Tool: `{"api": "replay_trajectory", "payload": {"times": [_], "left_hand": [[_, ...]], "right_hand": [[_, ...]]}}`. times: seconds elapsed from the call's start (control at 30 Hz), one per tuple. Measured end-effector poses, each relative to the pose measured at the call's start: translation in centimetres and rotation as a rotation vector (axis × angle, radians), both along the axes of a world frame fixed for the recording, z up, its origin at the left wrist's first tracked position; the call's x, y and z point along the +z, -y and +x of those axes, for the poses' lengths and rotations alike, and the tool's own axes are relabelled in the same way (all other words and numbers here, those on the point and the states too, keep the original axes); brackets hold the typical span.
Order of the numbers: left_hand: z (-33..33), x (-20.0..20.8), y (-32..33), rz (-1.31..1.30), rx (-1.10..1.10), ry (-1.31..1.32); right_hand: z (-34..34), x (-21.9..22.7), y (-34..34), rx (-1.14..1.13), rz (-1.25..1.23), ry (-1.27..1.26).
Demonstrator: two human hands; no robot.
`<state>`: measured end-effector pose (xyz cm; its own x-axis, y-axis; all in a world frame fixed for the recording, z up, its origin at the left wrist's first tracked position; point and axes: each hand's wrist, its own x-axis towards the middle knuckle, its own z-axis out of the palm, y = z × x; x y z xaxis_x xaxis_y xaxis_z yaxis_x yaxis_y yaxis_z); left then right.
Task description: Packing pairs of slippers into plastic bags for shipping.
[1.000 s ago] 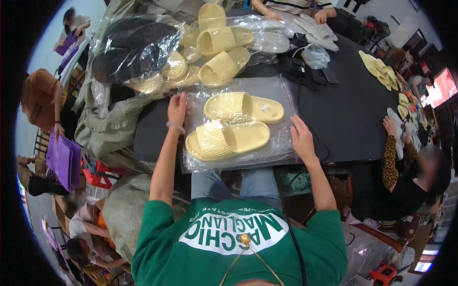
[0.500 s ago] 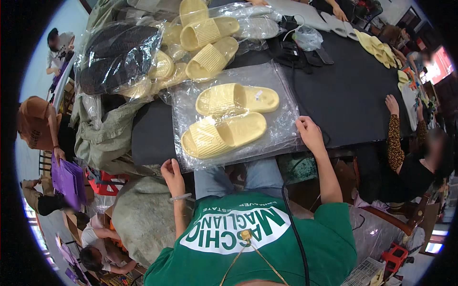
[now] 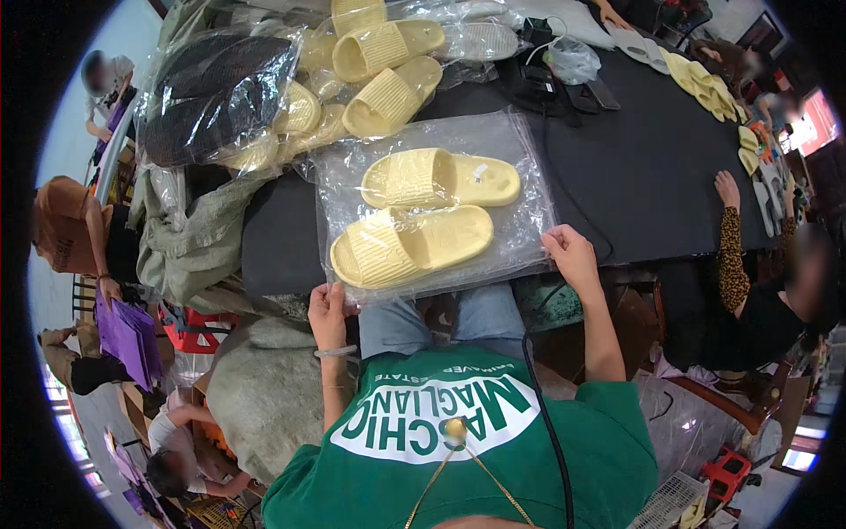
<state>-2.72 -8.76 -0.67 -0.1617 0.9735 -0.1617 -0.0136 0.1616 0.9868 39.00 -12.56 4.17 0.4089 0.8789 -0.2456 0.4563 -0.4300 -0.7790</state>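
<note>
A pair of pale yellow slides lies side by side in front of me, the far slide (image 3: 476, 181) and the near slide (image 3: 445, 240). Around and under them spreads a clear plastic bag (image 3: 522, 231) on the black tabletop; I cannot tell whether the slides are inside or on top. My left hand (image 3: 330, 319) pinches the bag's near left corner, just past the table edge. At the near right corner, my right hand (image 3: 573, 256) is closed on the bag's edge between thumb and fingers.
Bagged yellow slides (image 3: 388, 97) and dark bagged slides (image 3: 216, 106) are heaped at the far left. A phone (image 3: 603, 94), cables and a small plastic bag (image 3: 573, 66) lie beyond on the black table (image 3: 643, 194). Co-workers sit around; one sleeved arm (image 3: 730, 256) rests at the right.
My left hand has moved slightly right and up and now grips the bag's corner. My right hand has shifted a little down and left. The bag's near edge has lifted slightly toward me.
</note>
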Motion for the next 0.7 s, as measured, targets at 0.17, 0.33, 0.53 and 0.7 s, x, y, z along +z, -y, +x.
{"api": "replay_trajectory", "payload": {"times": [0.17, 0.33, 0.53, 0.7], "left_hand": [[-0.6, 0.4, 0.9, -0.096, -0.016, 0.094], [-0.1, 0.8, 0.4, -0.144, 0.035, 0.123], [0.7, 0.6, -0.1, -0.173, 0.024, 0.166], [1.7, 0.7, -1.1, -0.131, -0.085, 0.283]], "right_hand": [[-1.0, -0.6, 1.3, 0.086, 0.25, 0.507], [-1.3, -0.3, 1.4, 0.002, 0.274, 0.444], [-1.4, 0.6, 1.6, -0.035, 0.018, 0.396], [-1.1, -0.6, 2.2, -0.016, 0.141, 0.378]]}}
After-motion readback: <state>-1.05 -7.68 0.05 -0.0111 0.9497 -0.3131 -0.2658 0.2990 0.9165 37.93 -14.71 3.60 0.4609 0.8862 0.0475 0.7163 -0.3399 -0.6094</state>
